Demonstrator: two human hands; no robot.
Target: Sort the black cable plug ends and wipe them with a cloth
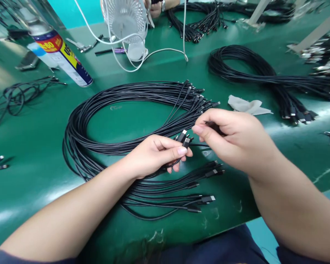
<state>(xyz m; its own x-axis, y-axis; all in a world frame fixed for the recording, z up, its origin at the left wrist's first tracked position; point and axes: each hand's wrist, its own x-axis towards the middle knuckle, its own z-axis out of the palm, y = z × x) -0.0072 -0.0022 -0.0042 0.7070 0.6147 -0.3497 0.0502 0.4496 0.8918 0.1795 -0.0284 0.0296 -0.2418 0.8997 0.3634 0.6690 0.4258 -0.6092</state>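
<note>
Loose ends: Connectors (209,199) fanned out on the green table (30,154) near its front edge, where a low sweep of your wrist risked catching and tangling them.
Left forearm: Your left forearm (79,205) lay across the near cables in view; a sudden pull back could have dragged them askew, if it touched them, which could not be told.
Left fingers: Your left hand (162,152) pinched a small cluster of black plugs (185,141), thumb pressed over the fingers, metal tips pointing up and away. Uneven pressure on so small a cluster could have let one slip.
Right fingers: Your right hand (233,139) hung just beside the cluster, thumb and forefinger tips drawn close together, the others curled under. Whether they gripped anything could not be told.
Coil: The black cable coil (77,124) lay beneath and beyond your hands, its far connectors bunched at the right; a tug on one crossed strand could have snarled the loop.
Scrap: A crumpled pale scrap (246,105) sat beyond your right hand.
Beyond: A second bundle (273,80) rested farther right, and a white fan (123,22) stood with its looping cord across from you.
</note>
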